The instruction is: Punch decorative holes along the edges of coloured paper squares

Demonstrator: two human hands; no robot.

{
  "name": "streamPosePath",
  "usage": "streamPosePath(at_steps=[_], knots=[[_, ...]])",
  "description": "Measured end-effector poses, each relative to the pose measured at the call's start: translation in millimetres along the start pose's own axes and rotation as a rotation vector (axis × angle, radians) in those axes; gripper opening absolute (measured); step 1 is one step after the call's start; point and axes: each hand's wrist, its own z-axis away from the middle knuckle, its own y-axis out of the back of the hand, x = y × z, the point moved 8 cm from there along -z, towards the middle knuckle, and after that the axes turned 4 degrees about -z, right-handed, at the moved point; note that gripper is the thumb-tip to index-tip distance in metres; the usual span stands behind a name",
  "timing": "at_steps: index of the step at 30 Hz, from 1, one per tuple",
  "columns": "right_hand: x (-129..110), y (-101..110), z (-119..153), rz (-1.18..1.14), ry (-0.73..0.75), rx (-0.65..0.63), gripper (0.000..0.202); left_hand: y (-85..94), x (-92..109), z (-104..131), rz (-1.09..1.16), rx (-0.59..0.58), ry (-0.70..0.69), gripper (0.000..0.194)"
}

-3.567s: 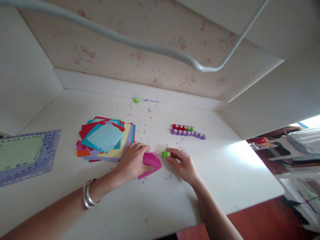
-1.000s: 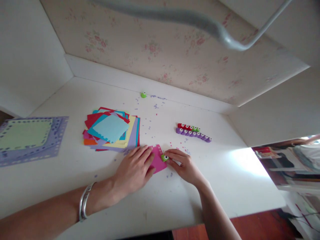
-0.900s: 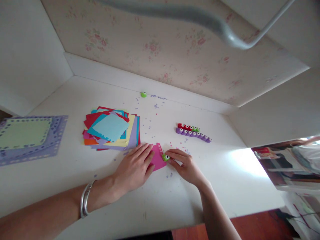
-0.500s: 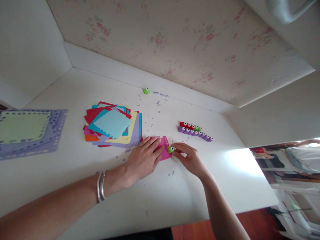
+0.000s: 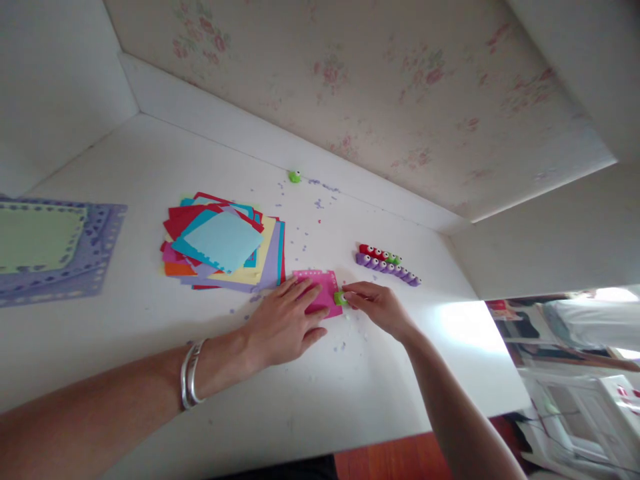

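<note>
My left hand (image 5: 287,320) lies flat with fingers spread on a pink sheet of paper (image 5: 327,288), pressing it to the white table. Small punched holes run along the sheet's top edge. At its right edge sits a green craft punch (image 5: 339,298) with a white button. The fingers of my right hand (image 5: 375,305) are closed on this punch, partly covering it. Farther right stand rows of small punches: a purple row (image 5: 389,267) and, behind it, a red and green row (image 5: 380,254).
A pile of coloured paper (image 5: 225,240) lies left of my hands. At the far left are purple and green sheets (image 5: 40,240) with punched edges. Another green punch (image 5: 295,177) stands near the back wall. Purple paper bits (image 5: 320,203) are scattered about the white table (image 5: 240,413).
My left thumb has moved down off the pink sheet, baring more of it. My right fingers now cover more of the green punch's top. The view has shifted slightly.
</note>
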Motion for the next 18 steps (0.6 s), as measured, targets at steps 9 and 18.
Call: streamPosePath(at_steps=[9,18], knots=[[0.9,-4.0,-2.4,-0.013,-0.040,-0.024,0.023,0.4,1.3,-1.1,-0.023,-0.010,-0.002,0.041],[-0.3,-4.7,-4.4,-0.009,-0.119,-0.048,0.023,2.3,0.9,-2.5,-0.041,-0.013,-0.004,0.043]])
